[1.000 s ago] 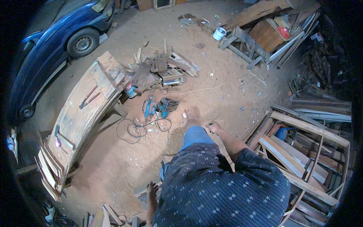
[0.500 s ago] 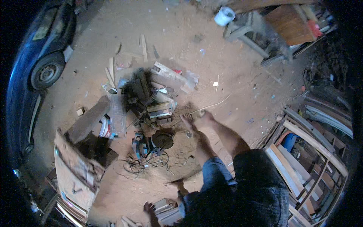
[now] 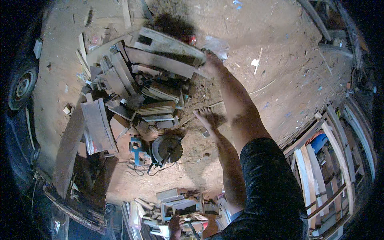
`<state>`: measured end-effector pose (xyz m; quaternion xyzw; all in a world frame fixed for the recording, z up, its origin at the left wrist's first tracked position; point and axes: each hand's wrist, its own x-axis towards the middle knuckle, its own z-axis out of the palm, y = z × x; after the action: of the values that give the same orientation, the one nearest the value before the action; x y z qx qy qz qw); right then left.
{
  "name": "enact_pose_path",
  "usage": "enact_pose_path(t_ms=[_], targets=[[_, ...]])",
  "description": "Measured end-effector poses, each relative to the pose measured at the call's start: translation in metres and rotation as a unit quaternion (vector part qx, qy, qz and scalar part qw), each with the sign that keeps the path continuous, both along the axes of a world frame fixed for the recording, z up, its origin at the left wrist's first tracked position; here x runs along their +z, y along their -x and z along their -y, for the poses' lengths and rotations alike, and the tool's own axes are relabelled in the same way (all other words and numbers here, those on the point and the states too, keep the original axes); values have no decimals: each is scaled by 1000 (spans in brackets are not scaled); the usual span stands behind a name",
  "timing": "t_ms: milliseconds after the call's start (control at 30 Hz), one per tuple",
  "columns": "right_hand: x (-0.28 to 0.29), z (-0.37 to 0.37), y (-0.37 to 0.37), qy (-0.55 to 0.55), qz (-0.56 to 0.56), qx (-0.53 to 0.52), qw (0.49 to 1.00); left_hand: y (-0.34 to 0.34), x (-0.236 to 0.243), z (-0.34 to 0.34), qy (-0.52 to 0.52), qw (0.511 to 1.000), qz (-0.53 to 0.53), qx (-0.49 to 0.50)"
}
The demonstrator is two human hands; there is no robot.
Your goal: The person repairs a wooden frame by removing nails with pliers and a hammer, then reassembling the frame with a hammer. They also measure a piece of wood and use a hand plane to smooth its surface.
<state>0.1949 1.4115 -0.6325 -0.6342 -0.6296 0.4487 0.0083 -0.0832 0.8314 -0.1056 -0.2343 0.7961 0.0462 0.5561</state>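
My right hand [image 3: 213,60] reaches far forward, at the end of a long grey board [image 3: 168,48] on the wood pile; its fingers are blurred and partly hidden. My bare foot [image 3: 205,116] rests on sandy ground below that arm. A circular saw [image 3: 164,150] with a dark toothed disc lies left of my leg, beside a blue power tool [image 3: 137,152] and coiled cables. My left hand [image 3: 175,226] hangs low at the bottom edge, over or among short offcuts [image 3: 178,194]; I cannot make out its fingers.
Stacked wooden frames and planks [image 3: 336,168] stand at my right. Leaning boards [image 3: 70,152] are at the left, with a dark car wheel [image 3: 22,88] beyond them. A trestle-like wooden structure [image 3: 328,28] is at the top right. Debris and a thin stick [image 3: 258,60] lie ahead.
My view has tipped downward and closer to the wood pile, which now fills the upper left. My right arm has stretched forward from near my foot to the grey board.
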Motion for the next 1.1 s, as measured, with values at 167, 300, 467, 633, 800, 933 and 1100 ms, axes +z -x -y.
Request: enact_pose_path(t_ms=[167,300,467,633,800,933,1100], targets=[[36,-6,1,51,48,101,992,8,8,44,65,996,-8,59],[72,17,-7,-200,74,121,969,-5,18,24,-96,995,9,-24],[211,13,-9,-61,245,191,949,-10,63,3,-121,992,-3,28],[354,25,-53,-152,235,240,930,-17,108,45,-211,964,-95,132],[538,87,-58,-378,139,248,881,-34,155,99,-230,957,-126,125],[667,125,-18,-434,6,269,860,-69,169,185,-213,937,-177,214],[766,197,37,-471,-81,293,828,-101,159,281,-226,926,-155,260]])
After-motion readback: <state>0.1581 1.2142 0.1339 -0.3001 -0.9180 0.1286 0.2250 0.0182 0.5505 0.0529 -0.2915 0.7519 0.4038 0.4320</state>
